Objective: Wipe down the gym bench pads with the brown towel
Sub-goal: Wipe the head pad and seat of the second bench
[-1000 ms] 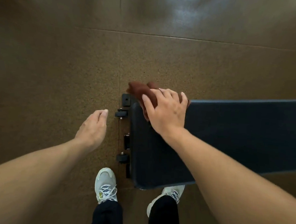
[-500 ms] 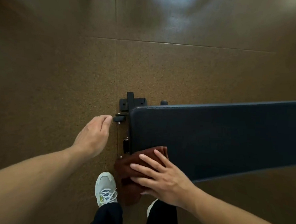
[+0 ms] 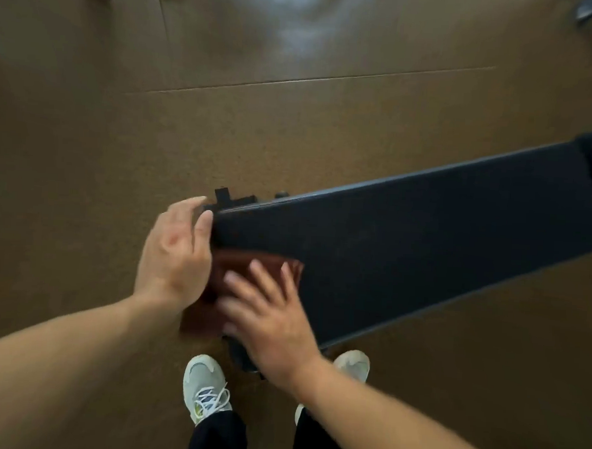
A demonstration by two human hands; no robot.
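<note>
Brown cloth, the towel (image 3: 251, 273), lies flat on the near end of the bench pad (image 3: 406, 244), directly under the right hand (image 3: 273, 312). This hand presses on it with straight, spread fingers (image 3: 261, 274); it does not pinch or wrap the cloth. One part of the towel hangs over the end edge of the pad, below the wrist of the left hand (image 3: 176, 252). The left hand is just beside the right one, at the corner of the pad, with the thumb (image 3: 205, 221) against the end edge and the fingers going toward the black metal frame (image 3: 234, 198) behind it. Whether these fingers really hold the frame or only touch it, I cannot tell. So the two hands are close together but not joined. The long dark part of the pad goes far away to the right of the right hand, and I judge that most of it is not wiped yet. Some risk is here: because the cloth is only pressed and not held, a fast stroke can leave it behind or fold it, and the hanging part can pull it down to the brown floor (image 3: 292, 138) near the shoes (image 3: 203, 387). Also, the left fingers are near hard metal parts and could be knocked.
</note>
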